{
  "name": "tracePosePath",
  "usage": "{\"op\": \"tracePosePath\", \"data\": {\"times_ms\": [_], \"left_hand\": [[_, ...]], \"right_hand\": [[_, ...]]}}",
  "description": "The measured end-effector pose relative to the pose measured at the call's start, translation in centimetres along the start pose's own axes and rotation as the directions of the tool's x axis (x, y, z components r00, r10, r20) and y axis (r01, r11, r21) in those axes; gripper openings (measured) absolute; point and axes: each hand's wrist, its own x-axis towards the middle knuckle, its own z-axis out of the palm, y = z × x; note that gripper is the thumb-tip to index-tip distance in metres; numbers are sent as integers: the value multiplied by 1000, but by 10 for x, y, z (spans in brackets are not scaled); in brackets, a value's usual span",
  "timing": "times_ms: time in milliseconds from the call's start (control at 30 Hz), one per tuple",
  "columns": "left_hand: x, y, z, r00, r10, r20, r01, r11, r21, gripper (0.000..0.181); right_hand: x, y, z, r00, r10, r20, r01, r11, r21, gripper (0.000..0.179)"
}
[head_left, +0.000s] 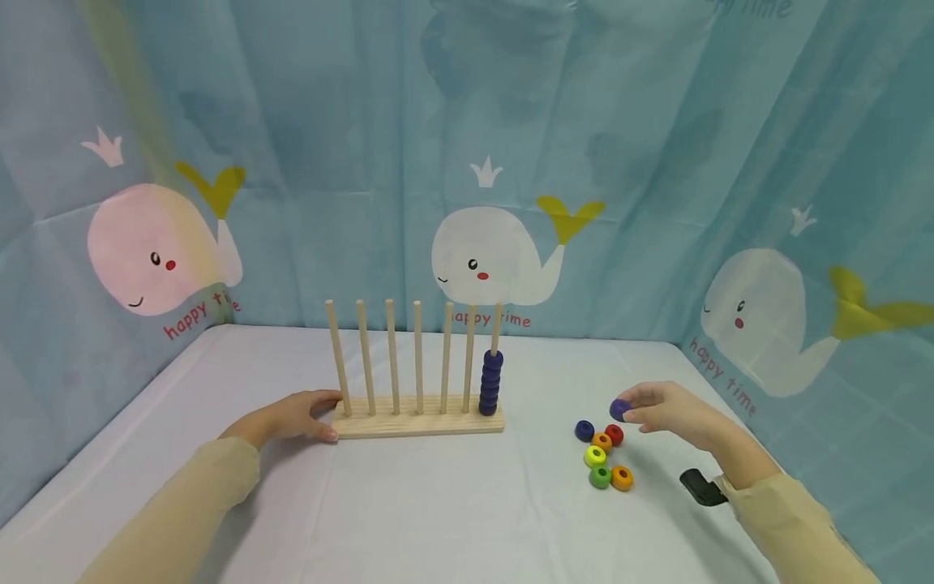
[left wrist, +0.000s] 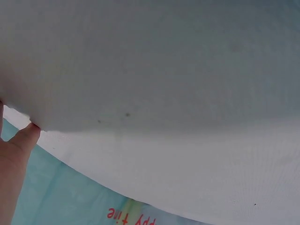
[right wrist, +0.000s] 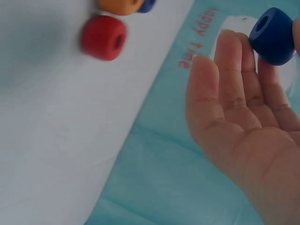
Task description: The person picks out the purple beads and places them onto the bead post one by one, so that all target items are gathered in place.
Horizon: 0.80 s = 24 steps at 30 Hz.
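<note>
A wooden bead rack (head_left: 419, 423) with several upright pegs stands on the table. Dark blue beads (head_left: 490, 384) are stacked on its rightmost peg; the other pegs are bare. At the rack's left end, my left hand (head_left: 292, 416) holds the base, thumb at the front corner and fingers behind. In the left wrist view, only part of this hand (left wrist: 16, 154) shows, at the left edge. My right hand (head_left: 674, 414) pinches a dark blue bead (right wrist: 274, 37) between thumb and fingertips, above the table and right of the loose beads.
Loose beads lie right of the rack: a blue one (head_left: 584, 431), a red one (head_left: 614, 435), a yellow one (head_left: 594, 457), a green one (head_left: 600, 477) and two orange ones (head_left: 622, 478). A whale-print curtain (head_left: 350, 162) surrounds the white table (head_left: 438, 511).
</note>
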Motion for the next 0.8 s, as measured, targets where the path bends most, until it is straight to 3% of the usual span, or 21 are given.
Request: {"op": "tracePosePath", "data": {"times_ms": [367,800], "left_hand": [[0,0,-1,1000,23,14,-23,1000,-13,89],[-1,1,-1,1000,9,11,-8,1000,-28,91]], "right_hand": [[13,-34,4,999,-27,-32,29,998,51,52],[25,-67,9,995,-94,-36,98,987,125,50]]}}
